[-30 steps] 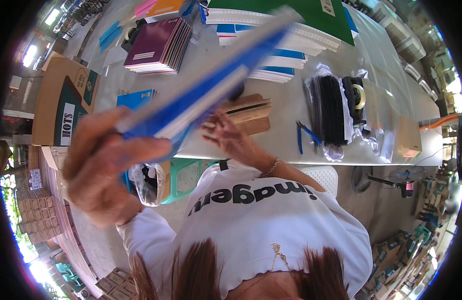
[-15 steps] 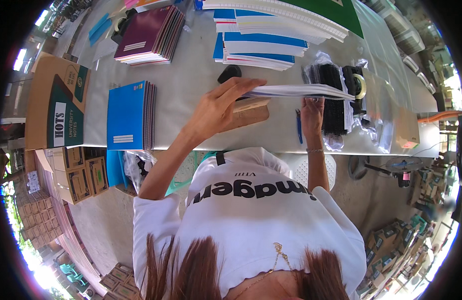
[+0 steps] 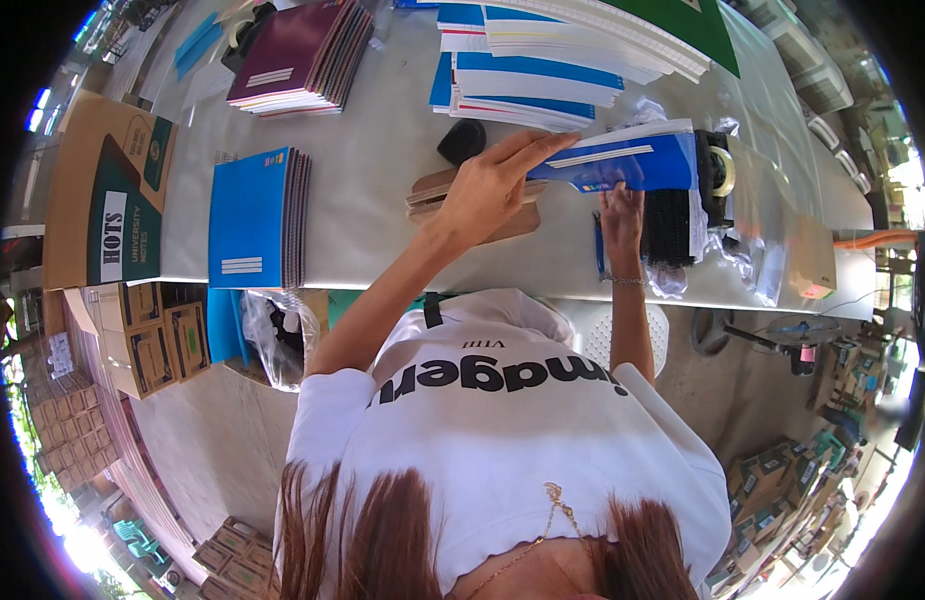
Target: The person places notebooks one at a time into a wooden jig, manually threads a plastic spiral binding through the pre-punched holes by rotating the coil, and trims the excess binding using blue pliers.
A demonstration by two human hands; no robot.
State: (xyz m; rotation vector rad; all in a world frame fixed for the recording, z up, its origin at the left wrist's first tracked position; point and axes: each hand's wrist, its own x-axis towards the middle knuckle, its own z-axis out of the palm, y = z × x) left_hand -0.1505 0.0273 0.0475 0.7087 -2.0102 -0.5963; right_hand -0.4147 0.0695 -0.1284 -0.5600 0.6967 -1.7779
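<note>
A blue-covered notebook (image 3: 643, 165) is held tilted above the table, with white label lines on its cover. The fingers of my left hand (image 3: 488, 188) close over its left end. At its near edge, my right hand (image 3: 621, 215) grips it from below, the thumb against the cover. Black spiral binding coils (image 3: 668, 232) lie beneath and beside the notebook, near my right hand. Brown wooden blocks (image 3: 513, 224) rest under my left hand, and a black rounded object (image 3: 462, 142) sits just beyond them.
Spiral-bound blue notebooks (image 3: 247, 220) are stacked at the left, maroon notebooks (image 3: 301, 48) farther back. Stacked blue-and-white page sets (image 3: 533, 85) and a green-covered stack (image 3: 718, 40) stand at the far side. A tape roll (image 3: 723, 172) is at right, a carton (image 3: 108, 195) at far left.
The notebook has turned from nearly edge-on to showing its blue cover. My left hand has shifted right with it, and my right hand's fingers now show at its near edge.
</note>
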